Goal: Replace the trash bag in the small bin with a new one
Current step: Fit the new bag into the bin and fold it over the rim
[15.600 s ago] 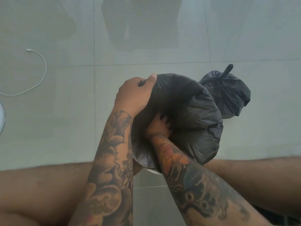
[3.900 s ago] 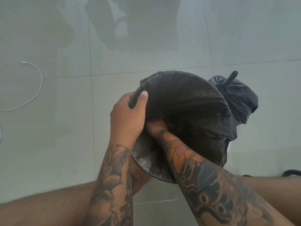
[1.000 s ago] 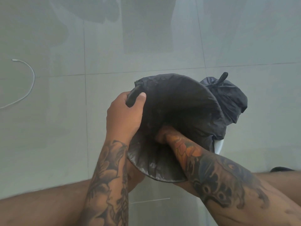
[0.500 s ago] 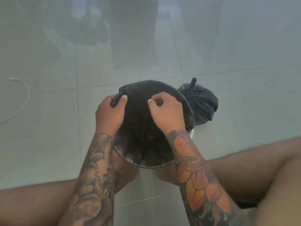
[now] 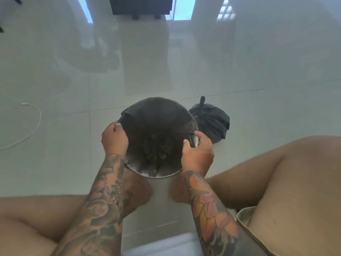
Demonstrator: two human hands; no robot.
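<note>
The small white bin (image 5: pixel 145 173) stands on the floor between my feet, lined with a new black trash bag (image 5: pixel 156 133) that hangs open inside it and folds over the rim. My left hand (image 5: pixel 114 139) grips the bag's edge at the bin's left rim. My right hand (image 5: pixel 198 154) pinches the bag's edge at the right rim, where a strip of white bin shows. The old black trash bag (image 5: pixel 210 121), tied shut with a knot on top, lies on the floor just behind and right of the bin.
A white cable (image 5: pixel 31 126) curls on the tiled floor at far left. A dark piece of furniture (image 5: pixel 141 5) stands at the top edge. My bare legs flank the bin at both sides, and a white surface (image 5: pixel 162 244) sits below.
My right hand came out of the bag's inside and moved to the right rim. The camera tilted up and back, and the bin now stands upright with the bag spread over it.
</note>
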